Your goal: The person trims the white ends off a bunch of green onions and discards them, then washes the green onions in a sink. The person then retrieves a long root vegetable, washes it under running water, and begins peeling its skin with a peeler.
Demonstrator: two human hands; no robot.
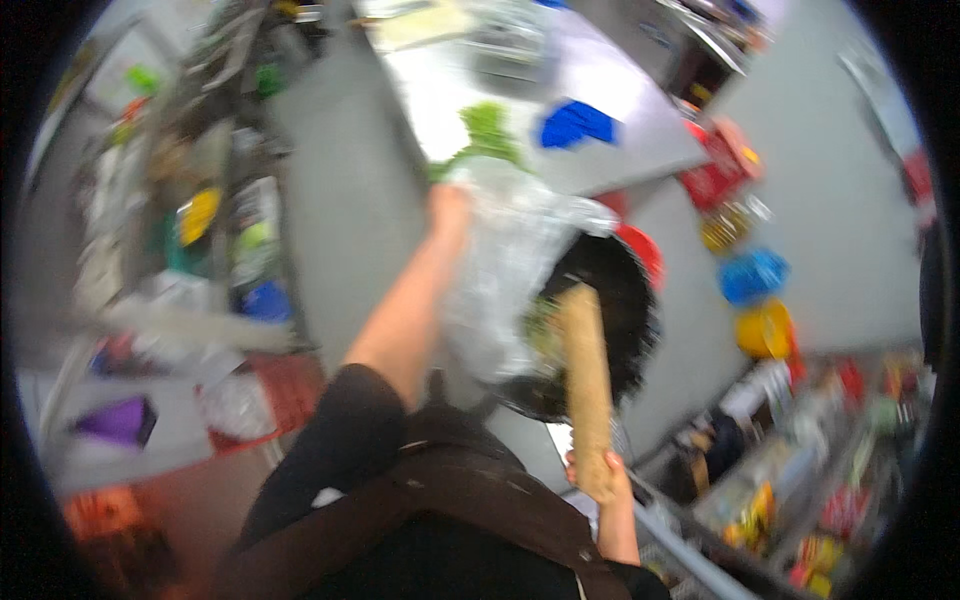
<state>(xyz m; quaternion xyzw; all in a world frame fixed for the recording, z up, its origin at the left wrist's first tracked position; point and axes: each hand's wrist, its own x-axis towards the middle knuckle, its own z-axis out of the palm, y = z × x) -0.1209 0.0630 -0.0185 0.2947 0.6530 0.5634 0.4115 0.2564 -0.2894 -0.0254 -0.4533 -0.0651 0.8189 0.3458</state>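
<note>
My left hand point(450, 201) is at the top of a clear plastic bag point(499, 262), beside some green leafy material point(486, 131) at the table edge; blur hides how its fingers lie. The bag hangs down over a round bin with a black liner point(622, 300). My right hand point(604, 469) grips the near end of a long tan cylinder point(587, 390), perhaps a cardboard tube or wrapped roll. Its far end reaches over the bin's opening, where some greenish matter shows. A crumpled blue cloth or glove point(576, 124) rests on the white table point(645, 139).
Clear containers point(510, 45) stand on the table. Red, blue and yellow containers point(763, 328) line the floor at right. Filled crates point(780, 480) stand at lower right, loaded shelving point(225, 225) at left, and a red basket point(285, 390) at lower left.
</note>
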